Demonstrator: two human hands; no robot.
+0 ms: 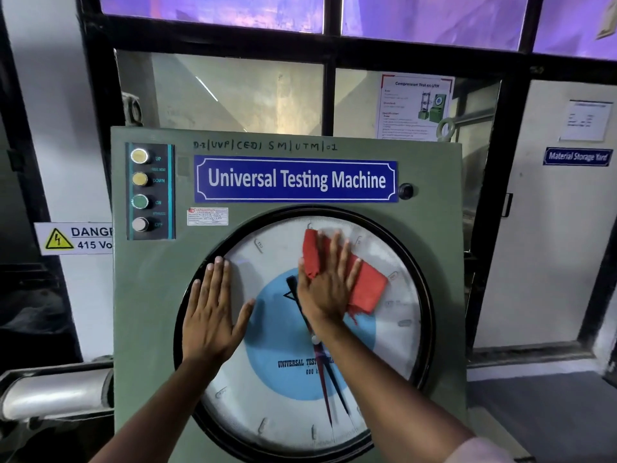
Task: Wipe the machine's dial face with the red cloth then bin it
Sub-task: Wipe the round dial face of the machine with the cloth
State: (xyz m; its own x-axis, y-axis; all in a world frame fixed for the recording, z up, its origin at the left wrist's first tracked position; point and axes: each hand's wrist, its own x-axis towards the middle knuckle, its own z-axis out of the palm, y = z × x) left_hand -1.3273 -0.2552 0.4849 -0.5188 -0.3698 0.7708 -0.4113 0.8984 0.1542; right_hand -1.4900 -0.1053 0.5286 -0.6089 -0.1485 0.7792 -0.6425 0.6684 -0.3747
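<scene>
Pressing flat against the glass, the right hand (329,282) lies with its fingers spread over the red cloth (362,285), pinning the folded cloth to the upper right part of the dial face (394,329); it grips nothing, the palm and fingers simply bear down on the fabric, which sticks out above the fingertips and to the right of the hand. The left hand (212,315) is also open and spread, laid flat on the left side of the dial, its fingertips reaching across the black rim (424,262) toward the grey-green panel (150,312) of the machine; it holds nothing. Both forearms come up from the bottom edge of the view, and the right one crosses the blue disc (277,345) at the centre of the dial, covering part of the printed lettering there. Two thin pointers (329,389), one red and one black, run down from the hub toward the lower edge of the dial. Above the dial sits a blue nameplate (295,179) reading "Universal Testing Machine", and to its left a dark strip carries four round buttons (139,190) marked UP, DOWN, ON and OFF. A yellow-triangle danger sign (75,238) shows on the wall at the left, partly hidden by the panel. Behind the machine stands a black-framed window (329,95) with a printed sheet (415,106) fixed to it.
</scene>
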